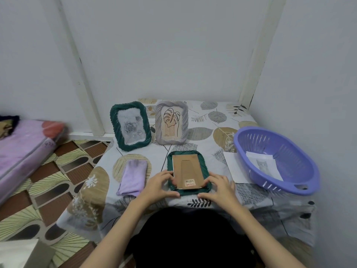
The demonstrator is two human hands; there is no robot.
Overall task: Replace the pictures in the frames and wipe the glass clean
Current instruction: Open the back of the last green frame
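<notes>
A single wide-angle view from the person's head looks forward and steeply down at a cloth-covered table [210,136] set into a room corner, close enough that both forearms enter from the bottom of the frame. Walls fill the upper half; patterned floor [48,190] runs along the lower left.

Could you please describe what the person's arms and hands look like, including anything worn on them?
Both forearms are bare up to the bottom edge of the picture, with no sleeves in view. The left hand and right hand wear no gloves, and no rings, watch or bracelets can be seen. The nails look short and unpainted, though they are too small to be sure. A dark garment covers the lap.
</notes>
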